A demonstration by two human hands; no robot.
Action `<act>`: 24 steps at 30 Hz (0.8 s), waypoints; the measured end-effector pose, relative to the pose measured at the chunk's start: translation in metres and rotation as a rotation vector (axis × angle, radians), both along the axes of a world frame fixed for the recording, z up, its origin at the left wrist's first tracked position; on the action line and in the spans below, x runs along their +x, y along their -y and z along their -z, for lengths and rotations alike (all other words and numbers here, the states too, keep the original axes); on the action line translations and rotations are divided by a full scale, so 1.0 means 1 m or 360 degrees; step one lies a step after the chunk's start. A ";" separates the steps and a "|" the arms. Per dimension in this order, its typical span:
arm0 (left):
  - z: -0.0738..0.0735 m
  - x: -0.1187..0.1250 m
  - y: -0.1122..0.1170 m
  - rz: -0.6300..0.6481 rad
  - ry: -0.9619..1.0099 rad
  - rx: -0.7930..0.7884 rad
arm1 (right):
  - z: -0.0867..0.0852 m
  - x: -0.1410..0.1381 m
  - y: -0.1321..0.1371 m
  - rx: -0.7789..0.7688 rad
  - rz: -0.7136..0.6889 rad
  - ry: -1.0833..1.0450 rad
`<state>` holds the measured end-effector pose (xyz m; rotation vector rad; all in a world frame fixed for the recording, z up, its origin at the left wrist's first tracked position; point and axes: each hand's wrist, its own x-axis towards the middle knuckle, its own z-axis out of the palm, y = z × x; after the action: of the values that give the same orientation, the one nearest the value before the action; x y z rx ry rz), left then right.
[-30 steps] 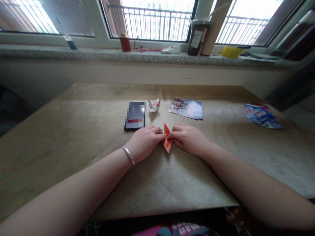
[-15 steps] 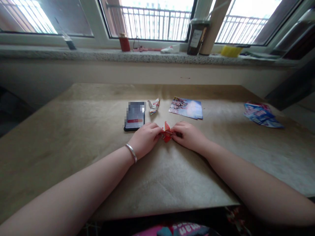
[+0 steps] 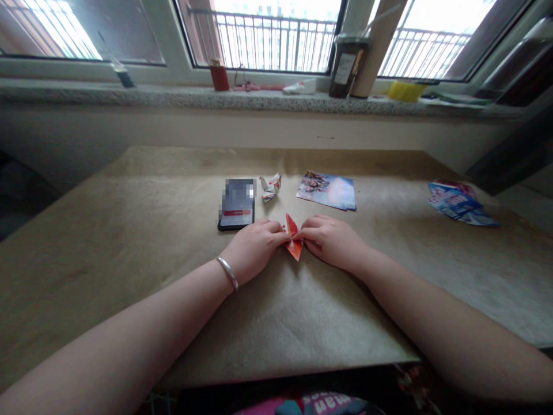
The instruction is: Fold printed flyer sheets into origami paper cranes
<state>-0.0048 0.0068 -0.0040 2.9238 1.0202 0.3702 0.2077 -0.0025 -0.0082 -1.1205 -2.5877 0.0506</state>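
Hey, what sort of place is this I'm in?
Probably a room in a home, perhaps an apartment: a broad table by a window, odds and ends along the stone sill, and a railing outside.

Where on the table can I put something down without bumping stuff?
The table is bare left of the phone, and between the printed sheets and the blue pile at right. The middle is crowded: the left hand and right hand pinch the red folded paper, with the phone, white folded paper and printed sheets just beyond.
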 end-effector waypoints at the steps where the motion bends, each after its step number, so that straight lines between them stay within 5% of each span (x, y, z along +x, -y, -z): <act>1: -0.001 0.000 0.001 0.0001 -0.0020 0.0012 | 0.000 0.000 0.001 -0.0001 0.0005 0.0016; 24: -0.013 0.000 0.011 -0.0099 -0.0324 0.0149 | -0.011 0.002 0.006 0.0073 0.0050 0.0292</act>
<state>-0.0052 -0.0044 0.0094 3.0696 1.1493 0.1261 0.2097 -0.0085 0.0029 -1.1999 -2.7147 -0.1234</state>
